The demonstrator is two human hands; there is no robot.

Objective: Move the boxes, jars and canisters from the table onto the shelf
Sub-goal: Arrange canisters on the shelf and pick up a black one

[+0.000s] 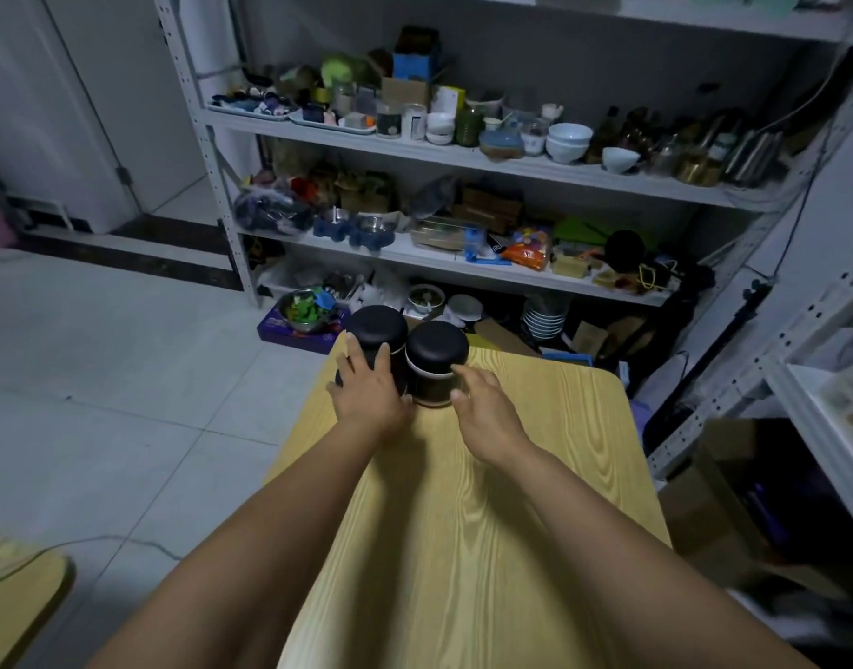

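Pick-up step: two black-lidded canisters touching at table's (535, 475) far edge, left hand (369, 393) wrapped on left canister (373, 340), right hand (482, 408) spread loose beside right canister (436, 362), ungrasped; next, close, lift toward shelf (463, 156).

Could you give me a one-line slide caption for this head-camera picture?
Left hand on one black jar, right hand reaching the other jar, on a wooden table facing a cluttered shelf.

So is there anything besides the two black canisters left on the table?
No: the table holds only the left canister and right canister.
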